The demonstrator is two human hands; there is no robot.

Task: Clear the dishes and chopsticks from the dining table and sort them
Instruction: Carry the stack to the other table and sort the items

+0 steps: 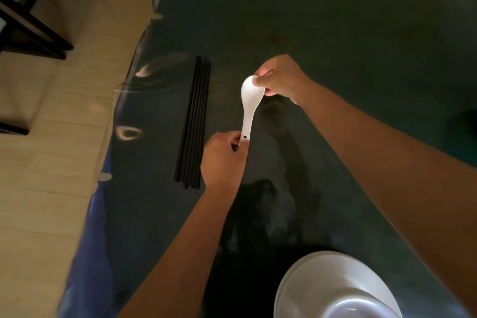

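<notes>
A white ceramic spoon [249, 108] is held above the dark glass-topped table [335, 33]. My right hand [280, 77] pinches the spoon's bowl at its far end. My left hand [223, 157] pinches the handle end, near its small hole. Left of the spoon, several black chopsticks [194, 121] lie side by side in a neat bundle on the table. A white bowl [333, 289] stands at the near edge, bottom right.
The table's left edge runs diagonally from the top centre to the bottom left, with a tiled floor [51, 162] beyond it. Dark chair legs [33, 28] stand on the floor at the upper left.
</notes>
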